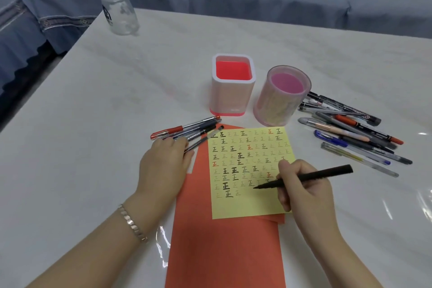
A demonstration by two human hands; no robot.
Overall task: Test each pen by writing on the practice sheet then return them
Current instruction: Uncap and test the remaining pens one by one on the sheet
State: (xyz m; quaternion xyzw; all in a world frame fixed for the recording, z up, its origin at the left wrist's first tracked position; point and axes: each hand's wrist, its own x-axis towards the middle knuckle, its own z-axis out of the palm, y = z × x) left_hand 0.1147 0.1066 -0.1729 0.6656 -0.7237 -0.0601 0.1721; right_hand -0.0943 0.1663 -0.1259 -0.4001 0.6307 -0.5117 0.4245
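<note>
The left half of the worktop (pixel 105 100) lies open from the glass jar (pixel 119 10) down to the left hand (pixel 163 166). Behind the practice sheet (pixel 247 206) the square holder (pixel 232 100) and the round holder (pixel 280 105) stand upright, a narrow gap between them. A row of pens (pixel 187 130) lies between the left hand and the square holder. A loose pile of pens (pixel 350 128) crowds the worktop right of the round holder. The right hand (pixel 304 189), gripping a black pen (pixel 322 174), covers the sheet's right edge.

Rows of 正 in black, red and faint ink on sheet (pixel 247 206); bottle (pixel 119 10) label too blurred.
</note>
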